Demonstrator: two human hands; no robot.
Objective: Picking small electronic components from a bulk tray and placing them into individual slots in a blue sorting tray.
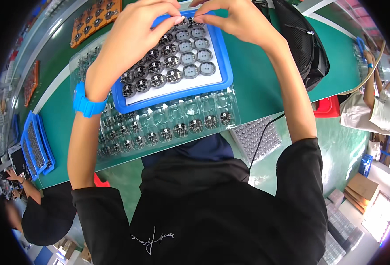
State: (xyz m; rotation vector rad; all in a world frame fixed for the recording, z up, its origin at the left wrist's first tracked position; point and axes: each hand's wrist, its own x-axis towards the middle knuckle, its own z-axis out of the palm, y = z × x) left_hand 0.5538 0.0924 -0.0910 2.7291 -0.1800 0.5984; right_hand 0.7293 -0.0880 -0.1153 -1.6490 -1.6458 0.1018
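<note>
Head view, looking down over a green workbench (265, 95). Blue-rimmed tray (224, 66) lying on the bench, long axis running away from the body and leaning slightly to the right; near short edge closest to the torso. Filled with rows of small round dark components (172, 62), paler grey ones on the right columns. Under and around it, clear plastic blister trays (190, 115) with more of the same round parts in pockets.

Left hand (135, 37) over the tray's left half, fingers curled, thumb and forefinger pinched at the far edge; blue wristwatch (88, 104) on the wrist. Right hand (237, 20) likewise pinched, fingertips meeting the left's at the tray's far rim. Something tiny apparently held between the tips; too small to identify, so grasp cannot be confirmed.

Far rim of tray hidden by both hands; left columns covered by the left palm. Black mesh bag (303, 42) at right. Stacked blue trays (36, 145) far left.
</note>
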